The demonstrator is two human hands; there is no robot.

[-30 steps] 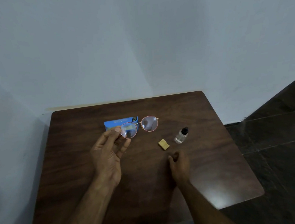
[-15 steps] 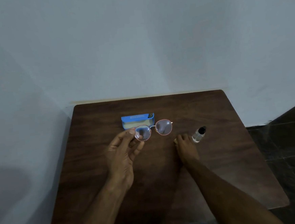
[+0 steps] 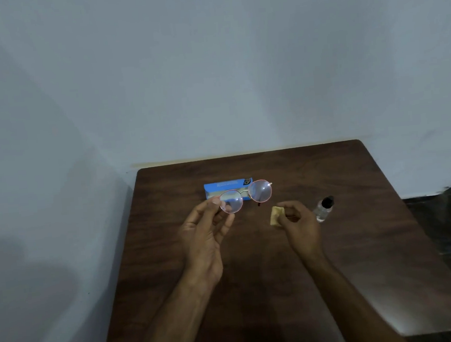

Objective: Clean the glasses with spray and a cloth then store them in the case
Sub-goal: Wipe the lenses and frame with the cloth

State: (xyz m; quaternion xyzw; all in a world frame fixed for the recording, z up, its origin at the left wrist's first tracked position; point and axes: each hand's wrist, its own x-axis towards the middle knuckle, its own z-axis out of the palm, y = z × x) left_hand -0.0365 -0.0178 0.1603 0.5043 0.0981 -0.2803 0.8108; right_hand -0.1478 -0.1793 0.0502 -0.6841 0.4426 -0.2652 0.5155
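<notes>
A: What's changing?
B: My right hand (image 3: pixel 300 224) is now pinching the folded cloth (image 3: pixel 276 216), right of the case (image 3: pixel 220 188); half a second ago it was only reaching. My left hand (image 3: pixel 205 234) is pinching the glasses (image 3: pixel 245 196) by one lens rim, just in front of the case.
A: Meaning?
B: Wiping is probably coming; the spray bottle (image 3: pixel 323 209), farther right, is standing untouched.
A: Unclear?
B: I can't tell whether the glasses are folded; the case opening isn't showing.

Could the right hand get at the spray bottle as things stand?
Probably yes: the spray bottle stands just beside the right hand, nothing between them. But that hand pinches the cloth, so its fingers are occupied.
</notes>
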